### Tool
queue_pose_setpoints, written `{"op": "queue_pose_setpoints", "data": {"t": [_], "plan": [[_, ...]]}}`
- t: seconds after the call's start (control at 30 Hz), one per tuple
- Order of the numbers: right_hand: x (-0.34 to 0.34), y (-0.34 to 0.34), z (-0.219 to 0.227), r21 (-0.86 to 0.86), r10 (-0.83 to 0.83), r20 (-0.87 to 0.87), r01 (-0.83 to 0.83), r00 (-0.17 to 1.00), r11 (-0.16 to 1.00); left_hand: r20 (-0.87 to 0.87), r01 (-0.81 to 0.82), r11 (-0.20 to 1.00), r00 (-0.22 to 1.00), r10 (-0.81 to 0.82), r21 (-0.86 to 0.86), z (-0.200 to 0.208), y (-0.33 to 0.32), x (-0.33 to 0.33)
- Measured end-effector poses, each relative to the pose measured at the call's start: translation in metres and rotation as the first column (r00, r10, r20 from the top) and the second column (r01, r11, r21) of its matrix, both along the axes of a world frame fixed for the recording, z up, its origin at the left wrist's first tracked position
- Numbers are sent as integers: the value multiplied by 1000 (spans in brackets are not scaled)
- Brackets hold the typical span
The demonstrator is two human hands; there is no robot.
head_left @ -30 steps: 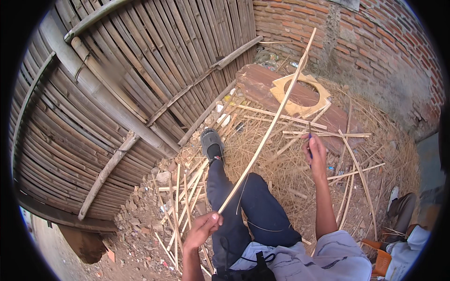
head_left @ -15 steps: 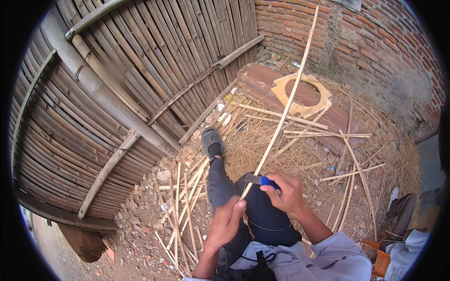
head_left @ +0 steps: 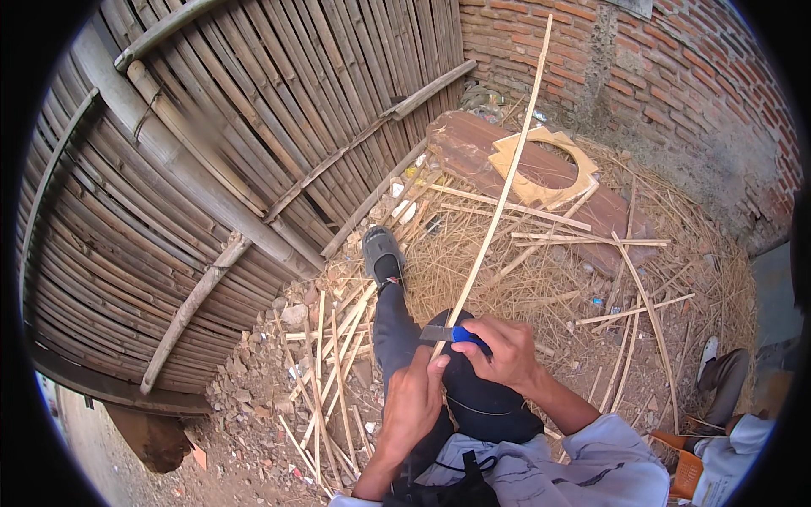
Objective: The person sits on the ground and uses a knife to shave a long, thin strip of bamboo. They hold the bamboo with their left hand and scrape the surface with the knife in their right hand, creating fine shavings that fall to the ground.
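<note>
Since half a second ago both hands have barely shifted: the right hand [head_left: 505, 355], which a second ago was stretched far out over the straw, stays drawn in close above the knee, and the left hand [head_left: 411, 406] has slid up slightly to meet it.

Right hand: its fingers are wrapped tight around the blue handle of a knife [head_left: 454, 335], whose flat grey blade sticks out to the left of the fist and lies against the bamboo strip [head_left: 500, 198]. Left hand: it is curled around the lower end of that strip just below and left of the blade, thumb up along the strip, so the two hands nearly touch.

From the grip, the long pale strip runs up and away to the right, over the straw, to the brick wall [head_left: 676, 76]. Directly under both hands lies the person's outstretched leg in dark trousers, ending beyond the knife in a grey shoe [head_left: 382, 253]. Left of the grip, split bamboo strips [head_left: 325, 372] lie scattered on rubble; further left stands a woven bamboo panel [head_left: 211, 169]. Beyond the hands, past the straw, a pale ring-shaped wooden frame [head_left: 545, 169] rests on a brown board [head_left: 473, 144].
</note>
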State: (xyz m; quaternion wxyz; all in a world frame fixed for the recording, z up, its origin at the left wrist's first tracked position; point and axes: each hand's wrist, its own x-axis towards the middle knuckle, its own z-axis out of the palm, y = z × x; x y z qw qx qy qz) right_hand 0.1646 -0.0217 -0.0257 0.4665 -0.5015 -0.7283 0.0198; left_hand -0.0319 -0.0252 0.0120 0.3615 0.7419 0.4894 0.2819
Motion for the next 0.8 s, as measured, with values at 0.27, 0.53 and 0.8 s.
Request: {"op": "queue_pose_setpoints", "data": {"t": [0.27, 0.53, 0.8], "plan": [[3, 4, 3, 46, -12, 70, 9, 997, 999, 48, 0, 1000, 999, 1, -22, -11, -1, -6], [148, 81, -5, -3, -558, -136, 563, 818, 826, -97, 0, 993, 995, -12, -120, -24, -26, -49], [189, 75, 10, -17, -599, -301, 624, 742, 782, -4, -117, 977, 993, 119, -180, -38, -1, -89]]}}
